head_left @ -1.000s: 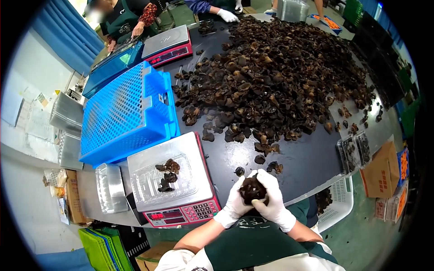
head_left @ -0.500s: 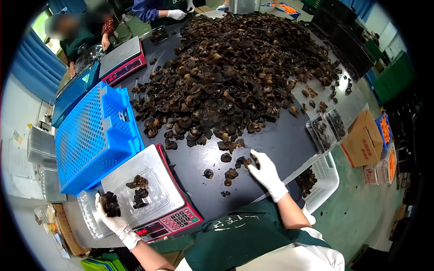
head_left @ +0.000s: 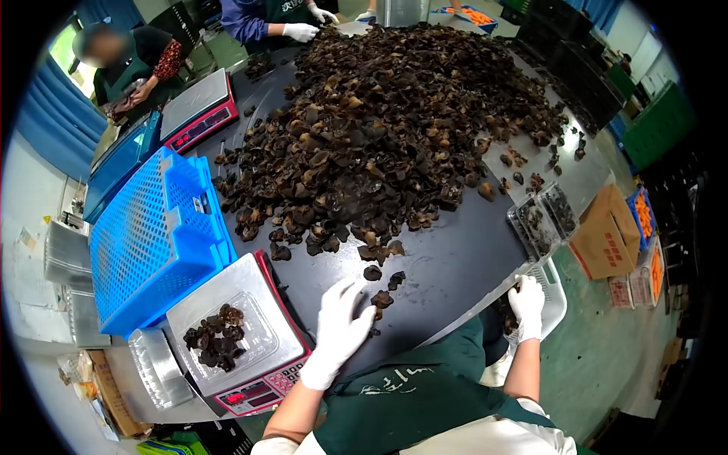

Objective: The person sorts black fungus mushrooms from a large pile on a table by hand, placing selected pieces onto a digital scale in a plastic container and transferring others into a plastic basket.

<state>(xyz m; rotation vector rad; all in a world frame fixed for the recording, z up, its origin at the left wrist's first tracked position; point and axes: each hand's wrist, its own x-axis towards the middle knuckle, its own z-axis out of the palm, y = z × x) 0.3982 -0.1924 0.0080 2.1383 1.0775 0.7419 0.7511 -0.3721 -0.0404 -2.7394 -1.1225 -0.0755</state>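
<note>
The person's left hand (head_left: 341,326), in a white glove, reached over the dark grey, smooth surface (head_left: 462,273) with its fingers loosely spread and its thumb held apart. It was just beside a few loose, dark brown, curled fungus pieces (head_left: 382,299); whether the thumb touched them could not be told. The right hand (head_left: 526,307), also white-gloved, was low at the right, its fingers bent down at the white plastic slatted basket (head_left: 558,294) beside the edge of the surface. Whether it pinched anything could not be told.

Near the left hand stood a red digital scale with a silver metal plate (head_left: 235,274). On the plate lay a shallow, clear plastic tray (head_left: 264,334), holding a small cluster of dark fungus (head_left: 220,340). Beyond the hands, a broad, dark brown heap of fungus (head_left: 394,129) covered much of the surface. Filled clear plastic boxes (head_left: 542,224) sat at the right edge, and a bright blue, perforated plastic crate (head_left: 148,239) stood behind the scale. Across the heap, a co-worker's white-gloved hand (head_left: 301,32) was near its far left edge.
</note>
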